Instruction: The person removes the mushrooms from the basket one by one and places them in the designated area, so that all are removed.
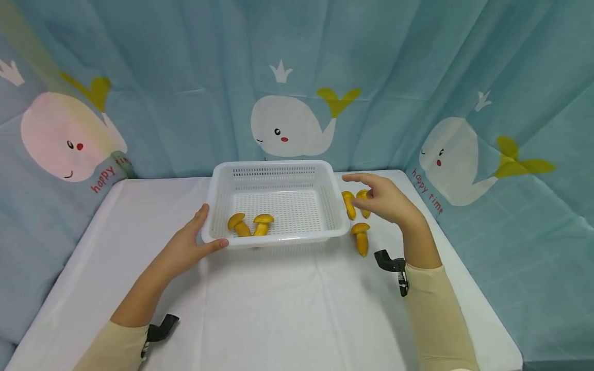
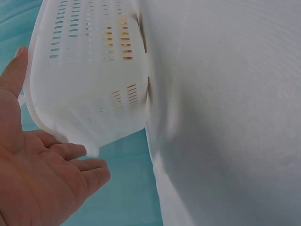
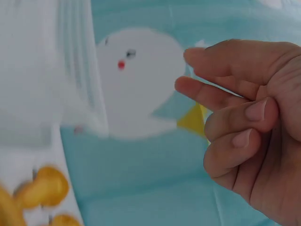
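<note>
Left hand grips a basket, two mushrooms inside at seven o'clock, as relaxed, empty right hand hovers at three.

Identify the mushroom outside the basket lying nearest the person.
The lone mushroom off the front right corner of the basket; the other two outside lie farther back.

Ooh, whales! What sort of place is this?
Maybe a little indoor corner set up for tabletop practice. Blue whale-print curtains hang around a white-covered table, and there's a white basket with two yellow mushrooms inside.
</note>
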The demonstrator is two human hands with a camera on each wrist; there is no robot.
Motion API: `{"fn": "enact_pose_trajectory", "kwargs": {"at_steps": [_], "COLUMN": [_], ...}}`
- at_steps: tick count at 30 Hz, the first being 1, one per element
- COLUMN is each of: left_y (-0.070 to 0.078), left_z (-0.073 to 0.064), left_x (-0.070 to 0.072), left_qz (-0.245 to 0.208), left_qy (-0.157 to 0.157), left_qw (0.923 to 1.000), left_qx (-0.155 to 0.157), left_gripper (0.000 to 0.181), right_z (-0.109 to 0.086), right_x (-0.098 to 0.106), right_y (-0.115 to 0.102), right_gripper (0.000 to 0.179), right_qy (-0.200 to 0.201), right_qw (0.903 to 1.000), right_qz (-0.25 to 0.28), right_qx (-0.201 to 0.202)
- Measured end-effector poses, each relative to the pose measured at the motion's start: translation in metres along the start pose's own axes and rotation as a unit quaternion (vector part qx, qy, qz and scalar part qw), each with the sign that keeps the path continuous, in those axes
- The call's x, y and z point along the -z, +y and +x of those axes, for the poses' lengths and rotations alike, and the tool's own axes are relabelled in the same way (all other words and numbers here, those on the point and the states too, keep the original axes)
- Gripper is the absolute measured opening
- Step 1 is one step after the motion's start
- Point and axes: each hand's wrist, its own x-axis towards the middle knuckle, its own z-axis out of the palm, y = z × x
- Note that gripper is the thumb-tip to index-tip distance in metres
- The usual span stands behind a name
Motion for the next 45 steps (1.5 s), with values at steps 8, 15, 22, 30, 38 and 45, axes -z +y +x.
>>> {"fn": "enact_pose_trajectory", "kwargs": {"at_steps": [8, 15, 22, 30, 38, 45], "left_y": [-0.003, -0.001, 0.001, 0.002, 0.003, 0.002], "left_z": [-0.001, -0.001, -0.001, -0.001, -0.001, 0.0], "left_x": [-0.001, 0.0, 0.002, 0.002, 0.002, 0.003], "left_qz": [0.002, 0.003, 0.002, -0.004, 0.008, 0.012], "left_qy": [-0.001, 0.004, 0.006, -0.002, 0.001, 0.005], "left_qw": [1.0, 1.0, 1.0, 1.0, 0.9999, 0.9998], "left_qx": [0.006, -0.002, -0.007, 0.003, -0.009, -0.016], "left_gripper": [0.125, 0.125, 0.123, 0.123, 0.124, 0.124], "right_z": [0.036, 0.065, 0.085, 0.109, 0.115, 0.12], "right_x": [-0.03, -0.071, -0.108, -0.146, -0.166, -0.173], "right_y": [-0.048, -0.061, -0.071, -0.064, -0.06, -0.059], "right_gripper": [0.058, 0.062, 0.056, 0.051, 0.053, 0.056], "right_qy": [-0.054, -0.098, -0.112, -0.163, -0.171, -0.19], "right_qw": [0.9964, 0.9849, 0.9829, 0.9734, 0.9721, 0.972], "right_qz": [0.032, 0.108, 0.109, 0.161, 0.16, 0.137], "right_qx": [0.057, 0.093, 0.097, 0.0, -0.012, -0.013]}}
